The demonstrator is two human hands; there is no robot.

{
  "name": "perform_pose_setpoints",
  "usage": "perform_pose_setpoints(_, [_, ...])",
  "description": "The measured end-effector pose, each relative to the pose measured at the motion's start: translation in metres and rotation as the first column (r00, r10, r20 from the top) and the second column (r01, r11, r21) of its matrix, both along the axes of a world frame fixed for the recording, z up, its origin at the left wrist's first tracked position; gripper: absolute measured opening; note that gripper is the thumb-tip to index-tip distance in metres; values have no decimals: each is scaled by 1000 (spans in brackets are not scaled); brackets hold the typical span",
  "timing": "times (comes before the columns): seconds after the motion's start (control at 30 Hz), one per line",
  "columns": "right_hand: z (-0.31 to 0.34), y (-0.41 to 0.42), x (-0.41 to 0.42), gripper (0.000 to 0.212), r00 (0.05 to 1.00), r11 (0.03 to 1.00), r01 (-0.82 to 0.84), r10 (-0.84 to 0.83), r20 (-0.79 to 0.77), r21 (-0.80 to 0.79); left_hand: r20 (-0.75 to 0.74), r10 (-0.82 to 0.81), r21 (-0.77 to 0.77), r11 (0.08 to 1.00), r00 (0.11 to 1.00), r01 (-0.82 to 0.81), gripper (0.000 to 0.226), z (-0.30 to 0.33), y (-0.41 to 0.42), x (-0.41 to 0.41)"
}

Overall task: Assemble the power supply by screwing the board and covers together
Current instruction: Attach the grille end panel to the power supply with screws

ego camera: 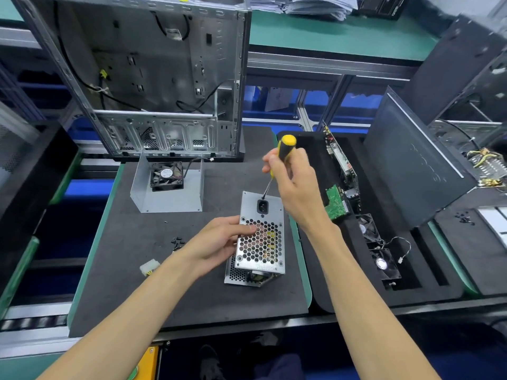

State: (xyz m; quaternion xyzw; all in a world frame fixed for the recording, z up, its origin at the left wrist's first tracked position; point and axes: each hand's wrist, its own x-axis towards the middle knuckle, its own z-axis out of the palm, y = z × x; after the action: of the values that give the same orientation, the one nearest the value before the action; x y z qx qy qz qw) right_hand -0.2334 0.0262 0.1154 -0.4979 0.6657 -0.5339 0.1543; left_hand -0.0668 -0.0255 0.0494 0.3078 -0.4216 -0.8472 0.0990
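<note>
On the dark foam mat of the desk: a silver metal power supply box stands on end, near the middle front.
Look of the box: honeycomb-perforated top face with yellow parts showing through the holes, a black power socket at its far end, screws at the corners, lower side also perforated.
Left hand: grips the box's left edge, fingers curled over the mesh.
Right hand: wrapped around a yellow-and-black-handled screwdriver, its tip touching the box just above the socket.
Behind: a bent grey sheet-metal cover with a black fan.
Left of the box: small black loose screws.
</note>
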Motion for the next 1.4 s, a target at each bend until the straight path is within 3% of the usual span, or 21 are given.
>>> perform_pose_setpoints(0.1, [1,6,3,26,984,981,151,-137,114,-124,32,14,-39,999,999,-13,27,0,2,0])
perform_pose_setpoints(0.17, [-2,8,3,28,974,974,211,-203,97,-78,71,23,-93,996,997,-16,24,0,3,-1])
perform_pose_setpoints(0.27, [-10,8,2,34,943,917,319,-282,-178,238,134,10,-205,979,991,17,22,-3,4,-3])
perform_pose_setpoints(0.37, [-18,14,4,65,917,731,360,-164,-363,579,131,-1,-230,973,991,31,35,-7,1,-1])
perform_pose_setpoints(0.43, [-22,18,11,79,933,669,321,-99,-347,670,110,134,-173,978,985,-114,42,-11,-7,2])
perform_pose_setpoints(0.5, [-26,19,23,82,926,685,328,-96,-366,650,208,285,-354,914,936,-199,33,-20,-15,9])
perform_pose_setpoints(0.57, [-29,18,38,84,906,709,352,-94,-414,611,374,419,-677,733,827,-66,18,-36,-22,18])
perform_pose_setpoints(0.6, [-31,16,45,85,897,707,359,-81,-434,609,452,434,-744,665,780,62,18,-43,-22,22])
perform_pose_setpoints(0.67, [-34,10,52,86,885,688,368,-53,-462,626,590,372,-724,637,717,264,35,-55,-15,25])
perform_pose_setpoints(0.77, [-34,8,44,78,887,685,370,-60,-457,628,689,291,-658,635,663,405,47,-65,-5,22])
perform_pose_setpoints(0.9, [-38,29,11,78,929,698,333,-125,-350,634,696,309,-676,585,648,447,45,-71,-6,19])
perform_pose_setpoints(1.0, [-52,54,-19,65,961,783,273,-252,-116,559,717,351,-685,512,602,518,44,-73,-4,18])
perform_pose_setpoints(1.1, [-71,75,-38,64,926,840,259,-356,126,477,721,360,-687,486,593,540,30,-69,-9,15])
perform_pose_setpoints(1.2, [-88,83,-46,64,891,865,249,-380,246,436,699,371,-709,466,611,529,10,-55,-19,12])
perform_pose_setpoints(1.3, [-101,82,-45,64,848,894,234,-380,369,382,671,357,-734,446,650,513,11,-30,-34,15])
perform_pose_setpoints(1.4, [-111,71,-34,41,795,918,219,-364,485,330,627,347,-769,418,697,484,15,8,-60,27])
